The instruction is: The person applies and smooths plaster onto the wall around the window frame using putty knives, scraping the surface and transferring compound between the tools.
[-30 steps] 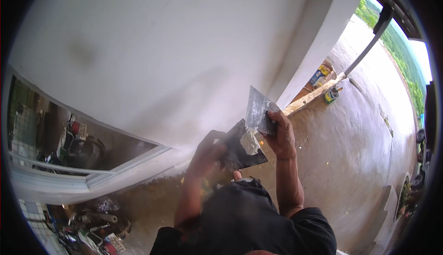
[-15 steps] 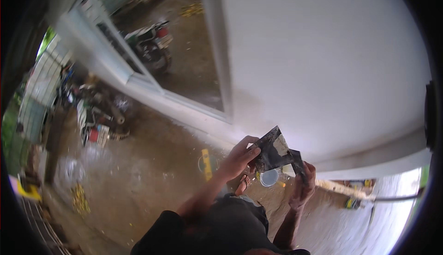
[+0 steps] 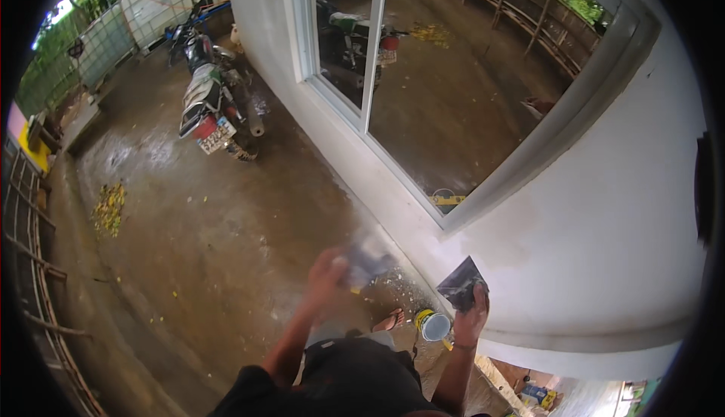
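Out over the wet floor, my left hand is closed on a flat putty spreader. Motion smears both the hand and this spreader, and a pale patch shows on it. By the white wall, below the window corner, my right hand grips a dark, square-edged putty spreader with greyish smears. The two spreaders are apart. Below the right spreader, near my foot, stands a small yellow-sided bucket with a pale grey inside.
A framed glass window fills part of the wall and reflects the yard. Farther left a motorbike is parked on the wet floor. Yellow leaves lie near a stick fence. Pale crumbs dot the floor beside the wall.
My hands have separated: the left swung left and down with its spreader, while the right lowered slightly, still gripping its own. The view has turned, bringing more window and motorbike into sight.
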Tool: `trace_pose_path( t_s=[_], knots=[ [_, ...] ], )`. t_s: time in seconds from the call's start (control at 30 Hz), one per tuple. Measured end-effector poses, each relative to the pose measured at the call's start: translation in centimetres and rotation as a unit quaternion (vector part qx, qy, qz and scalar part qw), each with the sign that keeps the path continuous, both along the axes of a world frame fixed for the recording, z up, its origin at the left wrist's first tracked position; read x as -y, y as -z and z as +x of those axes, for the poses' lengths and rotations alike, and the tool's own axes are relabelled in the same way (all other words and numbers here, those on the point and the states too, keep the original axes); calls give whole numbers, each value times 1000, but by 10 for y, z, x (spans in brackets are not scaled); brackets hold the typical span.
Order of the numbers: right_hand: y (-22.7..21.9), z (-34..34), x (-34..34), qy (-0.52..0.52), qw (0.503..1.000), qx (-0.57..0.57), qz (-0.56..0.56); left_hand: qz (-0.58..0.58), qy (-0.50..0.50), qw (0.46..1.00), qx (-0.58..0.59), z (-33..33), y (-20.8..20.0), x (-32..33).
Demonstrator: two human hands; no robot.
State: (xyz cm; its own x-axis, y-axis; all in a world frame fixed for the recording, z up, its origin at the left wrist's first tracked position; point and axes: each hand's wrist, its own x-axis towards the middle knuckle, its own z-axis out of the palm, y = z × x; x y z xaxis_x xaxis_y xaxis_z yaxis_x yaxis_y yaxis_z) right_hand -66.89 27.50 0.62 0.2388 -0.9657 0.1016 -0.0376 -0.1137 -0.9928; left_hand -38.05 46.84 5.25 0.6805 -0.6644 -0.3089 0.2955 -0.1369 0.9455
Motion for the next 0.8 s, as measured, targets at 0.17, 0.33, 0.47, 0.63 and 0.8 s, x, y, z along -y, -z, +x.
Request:
trace_pose_path(
  t_s=[0.17, 0.33, 0.47, 0.63, 0.8],
  knots=[
    [22, 92, -57, -59, 942, -230, -239, -36, -141, 988, -58, 65, 30, -134],
    [38, 189, -115, -146, 976, -156, -52, -78, -115, 990, -29, 129, 16, -187],
    [-2, 196, -150, -141, 926, -260, -233, -98, -99, 990, -28, 144, 31, -210],
    [25, 222, -142, -139, 987, 84, 2, -27, -55, 998, 13, 179, 14, -183],
    [2, 195, -130, -124, 932, 329, 82, -104, 20, 994, 10, 179, 39, -136]
  ],
)
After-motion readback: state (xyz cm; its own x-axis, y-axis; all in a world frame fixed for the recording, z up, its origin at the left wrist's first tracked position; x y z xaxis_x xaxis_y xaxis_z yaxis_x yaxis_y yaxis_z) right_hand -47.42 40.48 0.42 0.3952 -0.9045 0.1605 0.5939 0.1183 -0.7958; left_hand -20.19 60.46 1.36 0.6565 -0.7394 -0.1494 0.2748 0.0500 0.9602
